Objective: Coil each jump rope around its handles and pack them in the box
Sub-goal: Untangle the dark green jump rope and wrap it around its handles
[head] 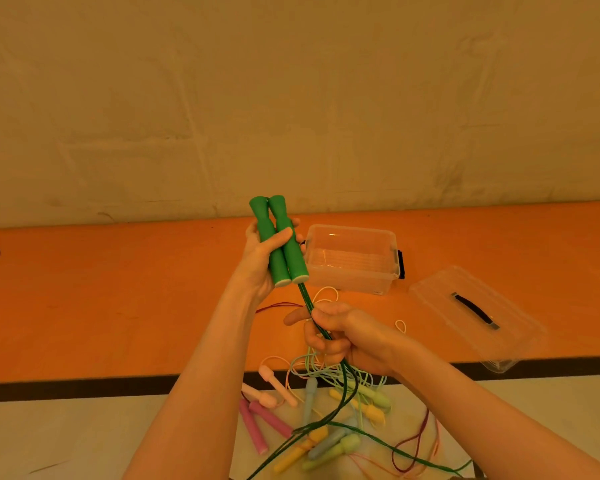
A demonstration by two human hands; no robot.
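Orange tabletop under a rough plastered wall, green jump rope in both hands.

The left hand had its fingers and thumb curled round the two smooth, waisted green handles, held side by side with flared ends up. The right hand was clamped in a fist on the thin doubled green cord just below them; the cord ran taut between the hands, then trailed down slack. Behind stood the clear plastic box, open, its ribbed clear lid lying to the right near the table edge. Below lay a tangle of pastel ropes with rounded matte handles.
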